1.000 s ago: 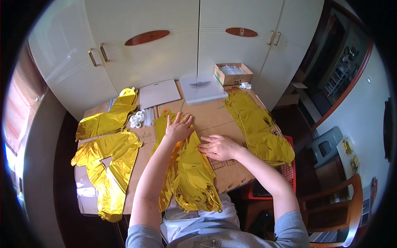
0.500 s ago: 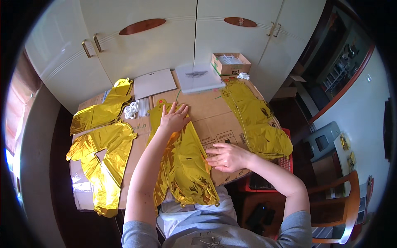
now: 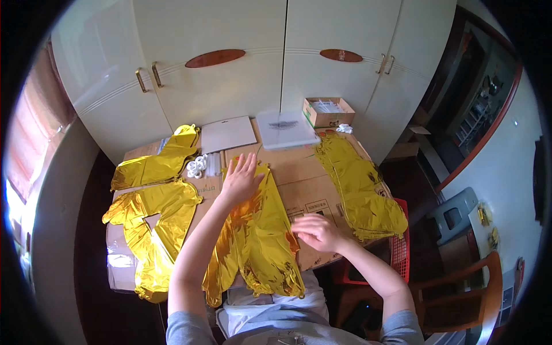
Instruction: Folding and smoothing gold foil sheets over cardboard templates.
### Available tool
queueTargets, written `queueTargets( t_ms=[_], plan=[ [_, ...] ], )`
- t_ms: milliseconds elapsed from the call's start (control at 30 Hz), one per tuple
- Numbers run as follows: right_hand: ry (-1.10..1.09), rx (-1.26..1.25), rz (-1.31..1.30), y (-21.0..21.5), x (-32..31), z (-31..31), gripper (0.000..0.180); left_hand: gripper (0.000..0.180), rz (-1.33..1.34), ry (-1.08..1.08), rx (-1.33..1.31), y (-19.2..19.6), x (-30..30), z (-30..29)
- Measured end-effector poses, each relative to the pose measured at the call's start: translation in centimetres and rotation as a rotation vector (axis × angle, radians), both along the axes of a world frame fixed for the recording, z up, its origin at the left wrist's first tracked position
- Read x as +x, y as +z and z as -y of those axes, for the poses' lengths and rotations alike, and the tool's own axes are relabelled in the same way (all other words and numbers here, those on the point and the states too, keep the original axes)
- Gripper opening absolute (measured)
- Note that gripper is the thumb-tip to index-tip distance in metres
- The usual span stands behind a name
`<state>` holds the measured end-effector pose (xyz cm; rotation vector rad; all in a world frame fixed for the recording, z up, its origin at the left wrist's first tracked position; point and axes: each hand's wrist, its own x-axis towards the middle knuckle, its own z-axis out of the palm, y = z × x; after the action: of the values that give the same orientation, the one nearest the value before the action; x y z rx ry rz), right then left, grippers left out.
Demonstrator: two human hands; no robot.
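Observation:
A flat gold foil balloon (image 3: 265, 230) lies in front of me on the cardboard, its lower end hanging over the near edge toward my lap. My left hand (image 3: 242, 179) is over its upper part with fingers stretched out and nothing held; whether it touches the foil I cannot tell. At the balloon's right edge is my right hand (image 3: 318, 232), fingers loosely bent and tips close to the foil, gripping nothing that I can see. Orange reflections show on the foil near both hands.
More gold foil balloons lie on the left (image 3: 158, 221) and right (image 3: 359, 187). Behind are white rings (image 3: 196, 167), clear sticks (image 3: 213, 164), a grey board (image 3: 221, 135), a translucent plastic bag (image 3: 284, 135) and a small carton (image 3: 333, 119). A red basket (image 3: 401, 253) stands at right.
The view has tilted, so the table appears lower. My left hand has turned and seems raised off the foil; the right hand's fingers have bent more. The balloon's lower left part shows more.

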<state>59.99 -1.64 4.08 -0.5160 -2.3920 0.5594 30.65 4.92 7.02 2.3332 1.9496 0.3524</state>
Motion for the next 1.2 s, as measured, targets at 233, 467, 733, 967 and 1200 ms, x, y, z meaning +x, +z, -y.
queueTargets(
  t_ms=[233, 467, 733, 967, 1200],
  plan=[
    [-0.116, 0.067, 0.257, -1.9, -4.3, -3.7, 0.074, 0.092, -0.098, 0.065, -0.176, -1.5, -3.8, 10.8],
    [-0.192, 0.127, 0.562, -3.1, -5.9, -4.1, 0.092, 0.089, -0.074, 0.004, -0.070, -4.1, -3.3, 14.5],
    [-0.215, 0.148, 0.586, -3.3, -5.8, -4.2, 0.098, 0.087, -0.076, -0.047, -0.027, -4.3, -1.9, 13.4],
    [-0.214, 0.123, 0.516, -3.2, -5.8, -4.2, 0.100, 0.088, -0.076, -0.054, -0.032, -4.2, -1.5, 12.7],
    [-0.212, 0.087, 0.526, -2.5, -5.8, -4.0, 0.099, 0.089, -0.066, -0.064, -0.072, -4.1, -1.1, 12.0]
  ],
)
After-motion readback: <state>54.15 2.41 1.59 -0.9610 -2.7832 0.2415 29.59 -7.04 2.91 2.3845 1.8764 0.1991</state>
